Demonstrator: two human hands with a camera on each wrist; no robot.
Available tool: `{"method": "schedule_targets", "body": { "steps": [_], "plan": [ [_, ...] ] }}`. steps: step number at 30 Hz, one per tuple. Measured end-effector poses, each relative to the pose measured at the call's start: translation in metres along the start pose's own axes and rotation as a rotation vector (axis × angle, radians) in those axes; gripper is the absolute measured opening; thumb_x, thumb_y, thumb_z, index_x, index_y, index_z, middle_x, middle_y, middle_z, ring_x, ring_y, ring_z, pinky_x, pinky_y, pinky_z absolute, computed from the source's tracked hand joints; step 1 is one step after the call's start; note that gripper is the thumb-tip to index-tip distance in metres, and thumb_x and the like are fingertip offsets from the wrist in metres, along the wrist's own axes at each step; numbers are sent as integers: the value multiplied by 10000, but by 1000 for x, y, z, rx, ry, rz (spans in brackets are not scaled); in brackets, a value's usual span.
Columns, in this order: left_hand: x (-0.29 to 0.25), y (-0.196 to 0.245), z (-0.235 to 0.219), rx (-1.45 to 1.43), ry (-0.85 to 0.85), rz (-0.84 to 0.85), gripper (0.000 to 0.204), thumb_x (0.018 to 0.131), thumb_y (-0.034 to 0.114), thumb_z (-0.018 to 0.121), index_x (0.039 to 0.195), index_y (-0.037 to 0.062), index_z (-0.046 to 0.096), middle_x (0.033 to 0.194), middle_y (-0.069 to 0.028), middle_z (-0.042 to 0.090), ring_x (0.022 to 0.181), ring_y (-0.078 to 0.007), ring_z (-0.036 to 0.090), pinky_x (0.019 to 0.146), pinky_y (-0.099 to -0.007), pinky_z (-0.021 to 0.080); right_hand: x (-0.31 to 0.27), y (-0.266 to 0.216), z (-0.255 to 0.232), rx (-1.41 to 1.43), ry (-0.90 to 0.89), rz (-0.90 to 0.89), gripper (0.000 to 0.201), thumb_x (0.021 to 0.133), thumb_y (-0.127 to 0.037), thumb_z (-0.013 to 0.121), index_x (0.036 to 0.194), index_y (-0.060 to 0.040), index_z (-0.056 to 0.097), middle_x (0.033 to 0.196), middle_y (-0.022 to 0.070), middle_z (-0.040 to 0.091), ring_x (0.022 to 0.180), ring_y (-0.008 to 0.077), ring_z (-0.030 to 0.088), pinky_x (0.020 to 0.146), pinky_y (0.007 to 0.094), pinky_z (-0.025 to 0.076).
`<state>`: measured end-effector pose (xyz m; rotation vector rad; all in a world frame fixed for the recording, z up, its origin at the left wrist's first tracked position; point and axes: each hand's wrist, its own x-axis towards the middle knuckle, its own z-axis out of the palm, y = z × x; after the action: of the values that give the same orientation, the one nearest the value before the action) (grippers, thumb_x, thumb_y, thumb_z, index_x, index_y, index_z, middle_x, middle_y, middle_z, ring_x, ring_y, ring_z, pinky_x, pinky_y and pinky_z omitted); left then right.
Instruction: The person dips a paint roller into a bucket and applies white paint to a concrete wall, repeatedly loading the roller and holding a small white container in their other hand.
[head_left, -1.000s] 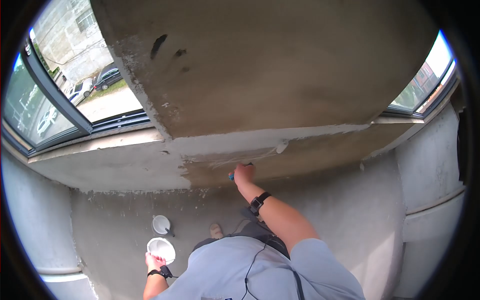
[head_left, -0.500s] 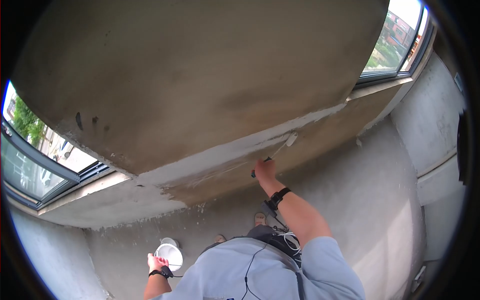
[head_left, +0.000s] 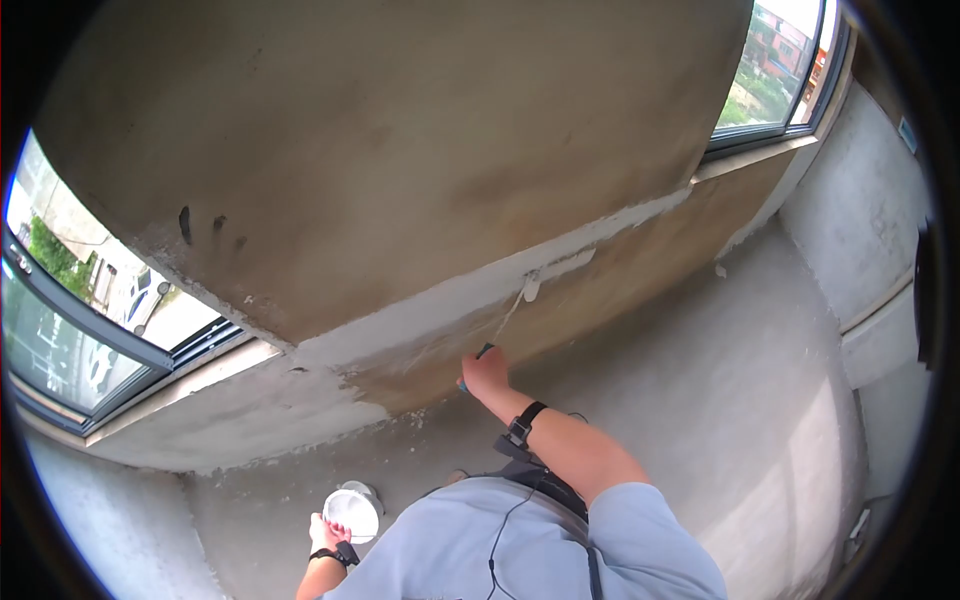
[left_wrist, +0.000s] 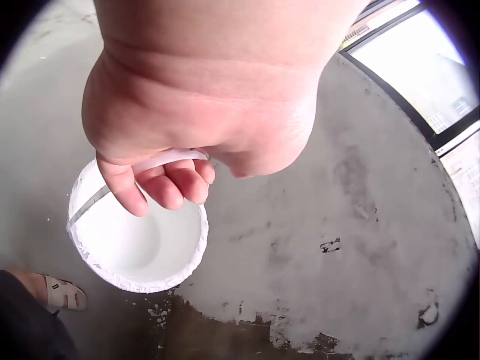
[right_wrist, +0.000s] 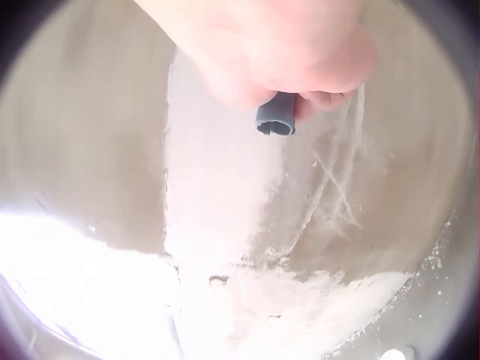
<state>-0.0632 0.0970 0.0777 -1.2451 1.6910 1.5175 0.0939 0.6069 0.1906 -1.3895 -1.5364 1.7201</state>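
Overhead, the right hand [head_left: 486, 372] with fingers curled round the roller handle [right_wrist: 276, 116] could drip paint, while left fingers [left_wrist: 161, 184] hooking the hanging bucket [left_wrist: 139, 244] by its handle might slip.

Bare grey concrete floor [head_left: 700, 400], pretty rough and blotchy, with a dark wet-looking patch and white splatter near the wall in the left wrist view. 1 sandalled foot [left_wrist: 60, 292] stands on it, just beside that patch.
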Motion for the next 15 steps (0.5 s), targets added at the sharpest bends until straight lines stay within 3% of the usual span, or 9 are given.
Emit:
{"method": "schedule_targets", "body": {
  "steps": [3, 9, 15],
  "plan": [
    [7, 6, -22, 39, -36, -15, 290, 854, 431, 465, 777, 161, 391, 657, 21, 411, 607, -135, 411, 644, -351, 412, -17, 13, 32, -17, -26, 60, 208, 831, -124, 479, 768, 75, 465, 596, 171, 602, 504, 261, 649, 455, 356, 509],
    [23, 25, -70, 64, 78, -23, 323, 851, 462, 456, 790, 156, 374, 704, 3, 402, 664, -161, 396, 724, -384, 401, -52, 16, 71, -13, -140, 35, 240, 865, -156, 467, 873, 78, 411, 692, 167, 605, 536, 236, 655, 488, 344, 518],
    [-6, 28, -91, 11, 148, 10, 342, 857, 491, 432, 782, 165, 359, 711, 6, 381, 672, -159, 377, 738, -387, 386, -65, 4, 89, -11, -86, 56, 294, 867, -174, 458, 915, 109, 394, 635, 182, 608, 532, 259, 644, 512, 365, 517]
  ]
}}
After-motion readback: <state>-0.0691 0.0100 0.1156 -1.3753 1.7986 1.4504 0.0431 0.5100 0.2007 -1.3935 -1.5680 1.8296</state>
